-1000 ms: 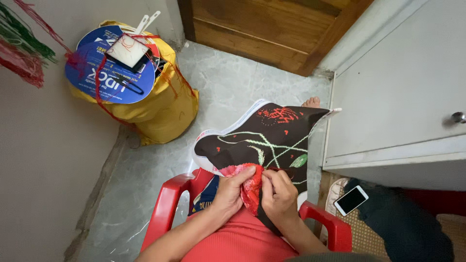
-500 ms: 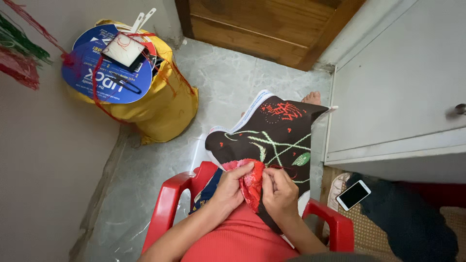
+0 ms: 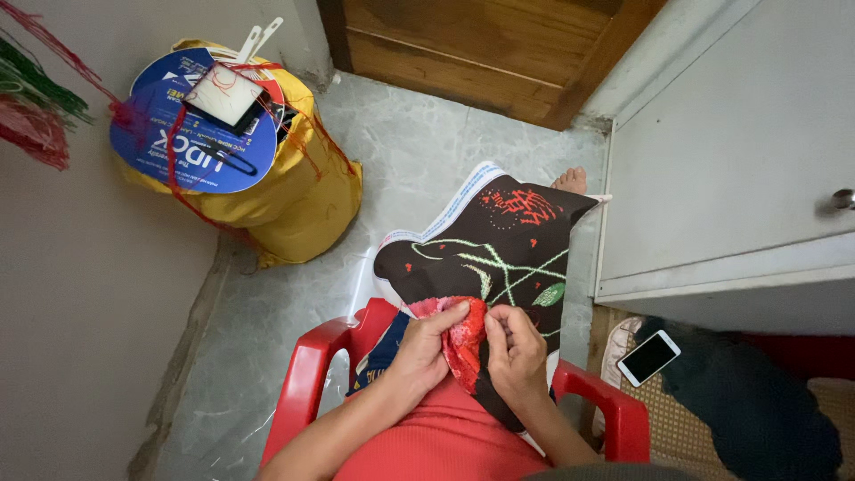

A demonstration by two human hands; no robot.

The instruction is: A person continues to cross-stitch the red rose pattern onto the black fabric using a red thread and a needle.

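Grey marbled floor tiles (image 3: pixel 410 151) fill a narrow corner between a plain wall and a brown wooden door (image 3: pixel 499 44). At far left, red and green thread tassels (image 3: pixel 36 107) hang against the wall. Beside them a stuffed yellow sack (image 3: pixel 303 196) stands on the floor, topped with a blue round hand fan (image 3: pixel 191 147) and a small white card wound with red thread (image 3: pixel 223 93). Lower down, the person sits in a red plastic armchair (image 3: pixel 307 383). The left hand (image 3: pixel 423 352) is closed over a bunched red stitched patch, thumb on top. That patch belongs to a black embroidery cloth with green stems and red motifs (image 3: pixel 499 249), which drapes from the lap out over the floor toward a bare foot (image 3: pixel 570 181). The right hand (image 3: pixel 515 352) sits just beside the left, fingertips pinched together at the cloth's folded edge. Further right, a white smartphone (image 3: pixel 648 357) lies on a woven mat next to a dark bundle of fabric (image 3: pixel 757 401), below a grey-white cabinet (image 3: pixel 730 151).
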